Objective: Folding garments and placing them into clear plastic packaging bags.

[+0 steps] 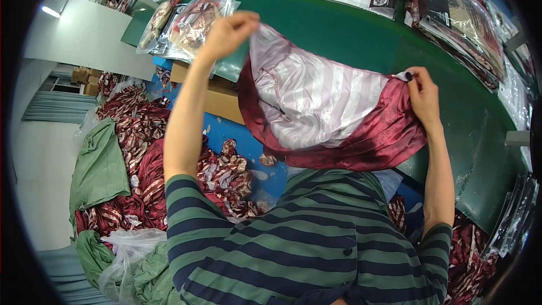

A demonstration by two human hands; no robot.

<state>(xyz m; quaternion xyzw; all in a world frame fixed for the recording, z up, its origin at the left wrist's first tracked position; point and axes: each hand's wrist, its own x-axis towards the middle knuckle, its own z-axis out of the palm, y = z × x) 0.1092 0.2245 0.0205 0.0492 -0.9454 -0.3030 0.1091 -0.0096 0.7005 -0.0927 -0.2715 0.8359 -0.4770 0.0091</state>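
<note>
A burgundy satin garment (361, 149) hangs spread between my two hands above the near edge of the green table. Its pale, white-striped inner side (322, 87) faces up, and the burgundy band droops in a curve along the lower side. My left hand (230, 35) is raised and pinches its upper left corner. At the upper right corner my right hand (423, 93) closes thumb and fingers on the cloth, beside a small dark spot. I cannot tell which kind of garment it is.
Clear-bagged folded garments (192, 25) lie on the green table (350, 36), just beyond my left hand. More packaged garments (460, 17) are stacked at the right. Cardboard boxes (217, 99) stand below. Heaps of burgundy patterned cloth (141, 152) and green sacks (101, 164) fill the left floor.
</note>
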